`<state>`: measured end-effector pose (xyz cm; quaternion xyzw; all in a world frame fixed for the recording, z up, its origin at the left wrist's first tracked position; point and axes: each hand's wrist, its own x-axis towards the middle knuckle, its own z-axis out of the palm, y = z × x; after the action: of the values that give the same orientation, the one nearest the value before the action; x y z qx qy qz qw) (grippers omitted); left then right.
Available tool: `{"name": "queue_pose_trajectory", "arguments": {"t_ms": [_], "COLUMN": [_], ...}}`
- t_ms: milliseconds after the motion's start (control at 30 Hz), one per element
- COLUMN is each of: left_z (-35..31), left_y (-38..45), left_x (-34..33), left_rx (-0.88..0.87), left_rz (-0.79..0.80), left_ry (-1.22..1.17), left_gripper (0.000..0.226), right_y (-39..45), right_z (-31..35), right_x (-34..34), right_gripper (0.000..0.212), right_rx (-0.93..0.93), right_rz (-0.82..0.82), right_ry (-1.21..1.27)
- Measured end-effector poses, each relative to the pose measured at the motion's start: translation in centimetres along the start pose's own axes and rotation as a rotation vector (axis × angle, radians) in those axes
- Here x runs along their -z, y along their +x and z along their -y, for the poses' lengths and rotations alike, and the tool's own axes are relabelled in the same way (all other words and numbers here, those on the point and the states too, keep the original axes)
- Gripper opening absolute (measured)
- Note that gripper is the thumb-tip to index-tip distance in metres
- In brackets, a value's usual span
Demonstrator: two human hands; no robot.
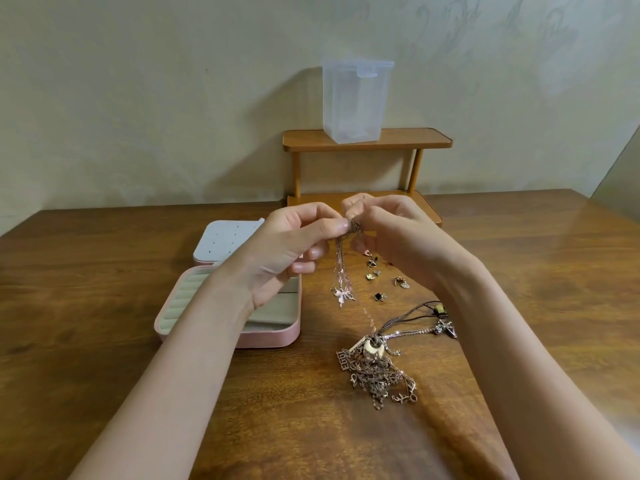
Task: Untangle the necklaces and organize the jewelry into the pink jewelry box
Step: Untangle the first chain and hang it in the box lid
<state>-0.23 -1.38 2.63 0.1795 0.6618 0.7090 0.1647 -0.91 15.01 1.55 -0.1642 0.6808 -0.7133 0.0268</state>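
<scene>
Both my hands are raised above the table and pinch the top of a thin silver necklace (341,268), my left hand (294,244) from the left, my right hand (388,233) from the right. Its chain hangs down to a butterfly pendant (343,296) near the tabletop. The pink jewelry box (273,337) lies open under my left forearm, its white lid (221,240) with earring holes folded back. A tangled heap of necklaces (377,372) lies in front of my right forearm, with a dark cord necklace (415,313) leading right. Several small earrings (377,277) lie scattered beyond it.
A small wooden two-level shelf (367,140) stands against the wall at the table's far edge. A clear plastic container (355,98) sits on its top level. The wooden table (104,271) stretches left and right.
</scene>
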Motion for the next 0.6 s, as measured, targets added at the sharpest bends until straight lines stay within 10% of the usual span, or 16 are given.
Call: {"name": "queue_pose_trajectory", "arguments": {"t_ms": [233,600], "left_z": [0.0,-0.1], "left_y": [0.1,0.2], "left_x": [-0.6,-0.9], "left_rx": [-0.25,-0.025], "left_rz": [-0.194,-0.17], "left_ry": [0.548,-0.154], "left_gripper": [0.011,0.007], "right_y": [0.2,-0.4], "right_z": [-0.7,0.4], "right_x": [-0.1,0.6], "right_gripper": [0.012,0.012], "right_rx": [-0.037,0.05], "right_rz": [-0.058,0.044], "right_ry": [0.079,-0.175]}}
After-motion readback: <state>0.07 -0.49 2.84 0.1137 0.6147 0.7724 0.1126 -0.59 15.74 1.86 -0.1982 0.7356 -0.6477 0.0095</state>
